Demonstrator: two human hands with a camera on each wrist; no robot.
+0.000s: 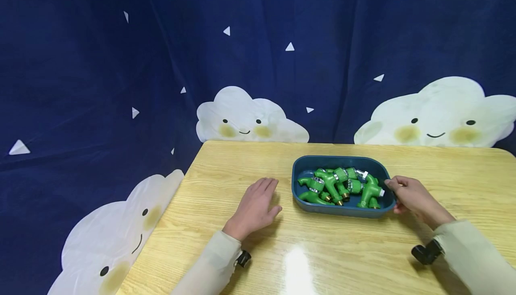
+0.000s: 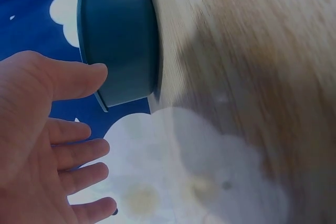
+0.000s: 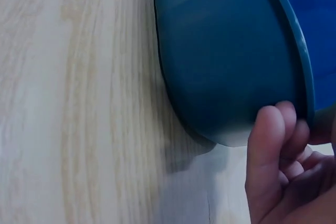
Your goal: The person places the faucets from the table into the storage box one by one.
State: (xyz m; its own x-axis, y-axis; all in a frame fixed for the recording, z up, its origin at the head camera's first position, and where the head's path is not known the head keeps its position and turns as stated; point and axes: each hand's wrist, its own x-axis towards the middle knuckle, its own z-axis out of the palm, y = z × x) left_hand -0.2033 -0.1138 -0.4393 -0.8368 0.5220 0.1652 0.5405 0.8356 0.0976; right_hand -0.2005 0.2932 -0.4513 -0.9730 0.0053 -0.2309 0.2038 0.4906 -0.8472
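Note:
A dark blue rectangular bin (image 1: 342,210) stands on the table, holding several green taps (image 1: 328,179) with ribbed collars and some brass-coloured ends. At its right end, my right hand (image 1: 417,198) pinches the rim, thumb at the top edge and fingers against the outer wall. The right wrist view shows those fingers on the bin's outside (image 3: 226,61). My left hand (image 1: 255,205) is apart from the bin's left end, its fingers extended and nothing in it. In the left wrist view, its thumb overlaps the bin's wall (image 2: 123,35); the taps are hidden there.
The light wood table (image 1: 225,165) extends around the bin on all sides. Behind it and to the left hangs a dark blue curtain (image 1: 258,26) with white triangles and smiling clouds (image 1: 242,111). A bright glare lies on the front of the tabletop.

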